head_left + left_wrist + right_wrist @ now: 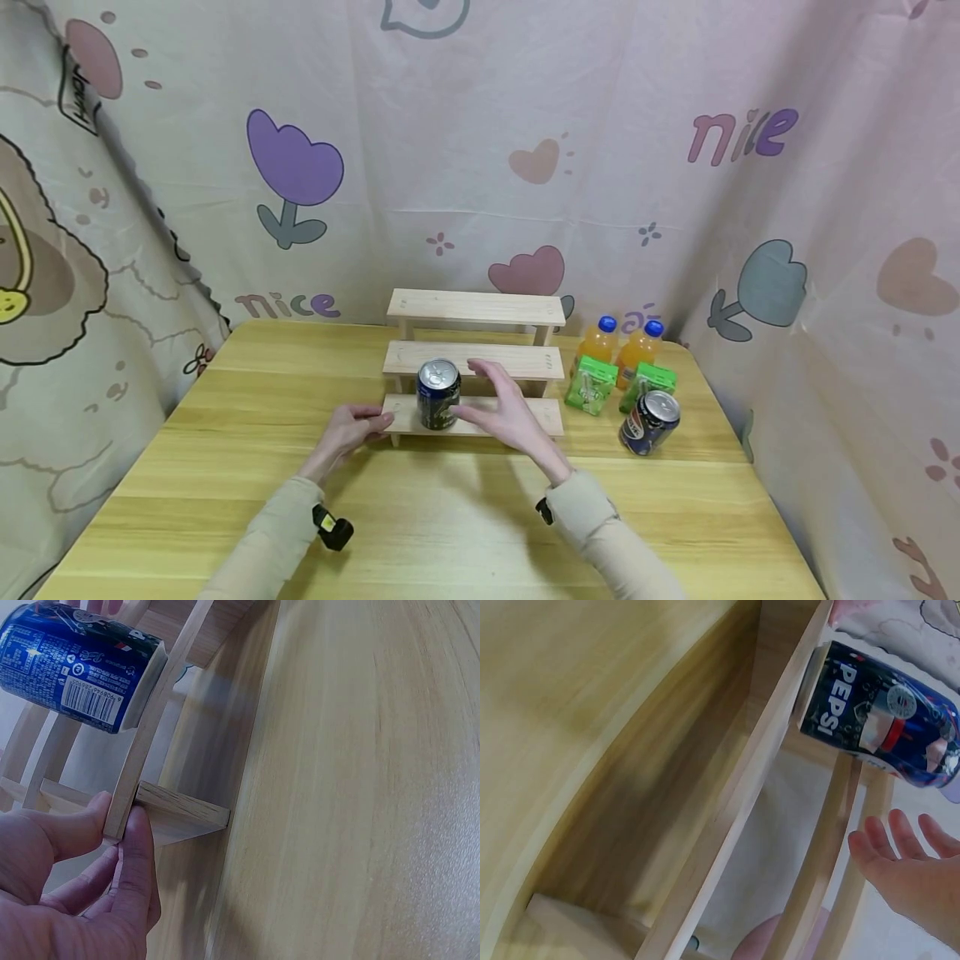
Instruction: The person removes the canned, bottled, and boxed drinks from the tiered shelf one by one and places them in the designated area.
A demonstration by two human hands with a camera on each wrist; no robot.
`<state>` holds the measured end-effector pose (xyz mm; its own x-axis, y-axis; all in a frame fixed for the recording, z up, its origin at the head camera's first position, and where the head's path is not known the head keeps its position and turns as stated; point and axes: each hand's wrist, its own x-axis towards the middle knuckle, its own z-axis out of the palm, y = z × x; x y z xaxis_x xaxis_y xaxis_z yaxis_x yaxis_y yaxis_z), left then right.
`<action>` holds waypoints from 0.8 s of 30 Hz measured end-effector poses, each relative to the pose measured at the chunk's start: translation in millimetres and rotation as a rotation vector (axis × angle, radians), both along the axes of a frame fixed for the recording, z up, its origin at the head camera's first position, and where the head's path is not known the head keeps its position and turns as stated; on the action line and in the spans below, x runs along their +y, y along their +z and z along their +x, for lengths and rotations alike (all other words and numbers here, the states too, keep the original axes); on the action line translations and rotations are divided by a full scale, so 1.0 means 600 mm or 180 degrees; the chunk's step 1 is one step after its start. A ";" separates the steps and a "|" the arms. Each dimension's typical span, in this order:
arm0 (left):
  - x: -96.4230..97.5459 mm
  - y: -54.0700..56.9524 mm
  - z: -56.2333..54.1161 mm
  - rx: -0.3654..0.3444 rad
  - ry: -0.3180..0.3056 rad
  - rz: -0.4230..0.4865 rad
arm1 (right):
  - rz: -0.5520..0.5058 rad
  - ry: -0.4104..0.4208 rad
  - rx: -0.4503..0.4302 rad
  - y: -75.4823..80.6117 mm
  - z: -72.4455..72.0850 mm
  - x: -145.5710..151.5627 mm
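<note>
A dark blue Pepsi can (438, 395) stands upright on the lowest step of a three-step wooden rack (474, 358). My left hand (351, 435) pinches the left end of that step; in the left wrist view the thumb lies on top and the fingers (136, 859) underneath. My right hand (508, 410) is just right of the can, thumb and fingers spread apart with nothing between them. In the right wrist view a gap shows between the fingertips (900, 825) and the can (881, 712).
On the table (300, 375), right of the rack, stand two orange juice bottles (597, 342) with blue caps. Before them are two green drink cartons (592, 386) and a second Pepsi can (649, 423). A printed curtain (450, 167) hangs behind the table.
</note>
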<state>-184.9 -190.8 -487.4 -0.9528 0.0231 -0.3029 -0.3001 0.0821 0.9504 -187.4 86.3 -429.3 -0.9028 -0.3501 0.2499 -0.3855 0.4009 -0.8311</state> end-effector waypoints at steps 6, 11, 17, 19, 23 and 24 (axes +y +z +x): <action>0.000 -0.004 -0.001 0.0018 -0.0014 0.0019 | -0.0046 0.0086 -0.0019 -0.004 -0.005 -0.018; 0.001 -0.005 -0.001 0.0017 -0.0025 0.0020 | -0.0099 0.0178 0.0003 -0.008 -0.008 -0.032; 0.000 -0.007 -0.002 0.0025 -0.0019 0.0032 | -0.0139 0.0185 0.0024 -0.016 -0.013 -0.044; 0.000 -0.008 -0.002 0.0025 -0.0009 0.0031 | -0.0161 0.0183 0.0033 -0.018 -0.015 -0.048; 0.000 -0.008 -0.002 0.0045 -0.0025 0.0067 | -0.0170 0.0133 0.0053 -0.021 -0.019 -0.058; 0.000 -0.008 -0.001 0.0049 -0.0032 0.0066 | -0.0165 0.0101 0.0075 -0.022 -0.019 -0.060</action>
<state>-185.7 -190.7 -492.0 -0.9570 0.0389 -0.2876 -0.2848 0.0652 0.9564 -198.8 50.1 -442.5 -0.8852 -0.3643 0.2895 -0.4169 0.3448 -0.8410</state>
